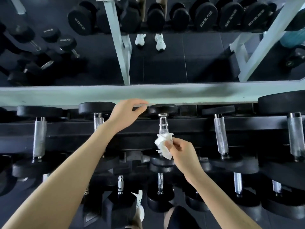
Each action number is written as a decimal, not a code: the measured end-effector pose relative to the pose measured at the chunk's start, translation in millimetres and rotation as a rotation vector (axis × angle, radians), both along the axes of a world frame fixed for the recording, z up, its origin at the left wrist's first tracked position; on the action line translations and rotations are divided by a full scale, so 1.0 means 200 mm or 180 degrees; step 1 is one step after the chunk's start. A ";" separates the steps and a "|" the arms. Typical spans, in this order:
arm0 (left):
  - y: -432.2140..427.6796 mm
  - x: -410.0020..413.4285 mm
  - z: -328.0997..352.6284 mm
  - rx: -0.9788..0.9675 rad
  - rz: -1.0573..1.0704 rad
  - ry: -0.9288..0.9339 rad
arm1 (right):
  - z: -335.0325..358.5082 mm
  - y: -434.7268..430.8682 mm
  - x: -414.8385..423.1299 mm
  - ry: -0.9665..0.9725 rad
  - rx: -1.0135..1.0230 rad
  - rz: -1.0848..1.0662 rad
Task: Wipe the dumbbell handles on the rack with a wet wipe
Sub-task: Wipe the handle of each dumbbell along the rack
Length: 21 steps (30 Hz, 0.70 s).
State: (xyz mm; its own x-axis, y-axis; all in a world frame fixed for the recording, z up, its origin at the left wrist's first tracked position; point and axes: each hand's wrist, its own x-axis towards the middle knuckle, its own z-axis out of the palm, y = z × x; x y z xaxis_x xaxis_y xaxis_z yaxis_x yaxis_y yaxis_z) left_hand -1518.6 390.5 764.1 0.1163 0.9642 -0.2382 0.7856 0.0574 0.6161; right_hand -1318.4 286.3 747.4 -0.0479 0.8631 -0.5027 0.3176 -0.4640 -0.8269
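Where the right hand [179,151] pinched the crumpled wet wipe [163,144] against the near end of the middle dumbbell handle [162,124] on the rack [189,124], the bunched wad could have missed the knurling beyond. The wipe hid that near end; whether the left hand [127,113] closed its grip on the far dumbbell head [162,108] could not be told.

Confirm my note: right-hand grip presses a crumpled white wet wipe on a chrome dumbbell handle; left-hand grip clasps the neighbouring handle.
Not quite. The head view shows the left-hand grip holding no handle; its fingers rest at the pale green rail. The right-hand grip does press the crumpled white wet wipe on the chrome dumbbell handle.
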 end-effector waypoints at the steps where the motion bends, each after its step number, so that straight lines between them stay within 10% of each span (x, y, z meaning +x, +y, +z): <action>1: -0.02 -0.05 0.02 0.0188 0.0174 0.0160 | 0.01 -0.01 -0.04 0.0020 0.0029 0.0056; 9: -0.11 -0.58 0.07 0.0607 0.0839 0.0937 | -0.08 0.04 -0.55 0.0045 0.0236 0.0266; 21: -0.08 -0.90 -0.03 0.0273 0.0051 -0.0106 | -0.23 0.06 -1.26 -0.1017 0.0570 -0.0517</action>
